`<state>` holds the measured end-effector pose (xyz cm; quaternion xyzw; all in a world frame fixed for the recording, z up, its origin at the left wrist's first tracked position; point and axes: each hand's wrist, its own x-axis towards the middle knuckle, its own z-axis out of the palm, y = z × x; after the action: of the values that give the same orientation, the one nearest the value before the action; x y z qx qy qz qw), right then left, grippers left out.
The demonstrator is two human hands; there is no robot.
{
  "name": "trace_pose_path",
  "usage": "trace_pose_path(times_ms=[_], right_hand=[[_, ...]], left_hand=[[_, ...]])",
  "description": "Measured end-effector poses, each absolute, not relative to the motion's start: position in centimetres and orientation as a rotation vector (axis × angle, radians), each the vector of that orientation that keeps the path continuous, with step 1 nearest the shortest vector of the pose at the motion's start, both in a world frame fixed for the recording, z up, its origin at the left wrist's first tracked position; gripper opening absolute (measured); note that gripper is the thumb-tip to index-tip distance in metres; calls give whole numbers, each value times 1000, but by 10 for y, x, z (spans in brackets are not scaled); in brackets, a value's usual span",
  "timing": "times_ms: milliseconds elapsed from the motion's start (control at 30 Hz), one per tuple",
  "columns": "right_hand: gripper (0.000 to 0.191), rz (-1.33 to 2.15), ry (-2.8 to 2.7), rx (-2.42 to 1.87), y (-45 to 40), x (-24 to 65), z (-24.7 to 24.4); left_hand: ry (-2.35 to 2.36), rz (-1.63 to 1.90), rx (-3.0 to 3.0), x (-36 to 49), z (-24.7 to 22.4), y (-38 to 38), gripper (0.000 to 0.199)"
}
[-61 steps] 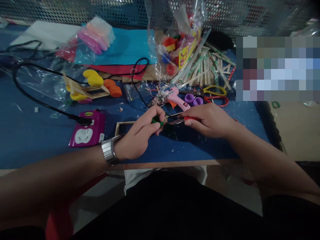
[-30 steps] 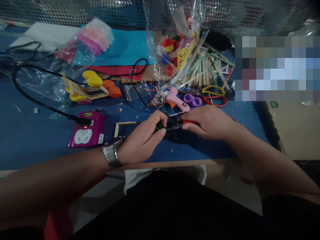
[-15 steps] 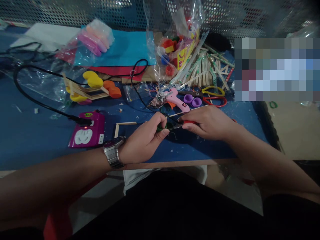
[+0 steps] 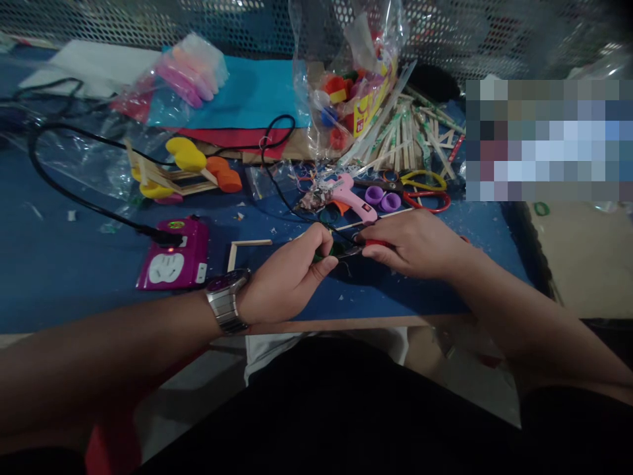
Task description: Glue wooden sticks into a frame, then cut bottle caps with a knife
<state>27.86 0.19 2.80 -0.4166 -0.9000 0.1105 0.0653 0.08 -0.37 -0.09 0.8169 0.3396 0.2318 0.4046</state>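
Note:
Over the front of the blue table, my left hand pinches a small green ring-like piece. My right hand is closed on a tool with a red handle; its metal end reaches the green piece, and its exact kind is hard to make out. Just beyond my hands lies a pink glue gun, with two purple rings to its right. An L of wooden sticks lies left of my left hand.
A magenta power box with a black cable stands at the left. Behind are a stick frame with yellow and orange pieces, scissors with red and yellow handles, bagged colored caps and piled wooden sticks.

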Motion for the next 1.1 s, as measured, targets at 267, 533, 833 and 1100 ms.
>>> trace_pose_path(times_ms=[267, 533, 833, 1100], right_hand=[[79, 303, -2718, -1251, 1, 278, 27], [80, 291, -2711, -1252, 1, 278, 27], [79, 225, -2712, -1261, 1, 277, 28], [81, 174, -2704, -1285, 0, 275, 27]], left_hand=[[846, 606, 2080, 2, -2, -4, 18], [854, 625, 2073, 1, -3, -3, 22], [844, 682, 2039, 2, -2, -2, 23], [853, 680, 2025, 2, -3, -2, 19]])
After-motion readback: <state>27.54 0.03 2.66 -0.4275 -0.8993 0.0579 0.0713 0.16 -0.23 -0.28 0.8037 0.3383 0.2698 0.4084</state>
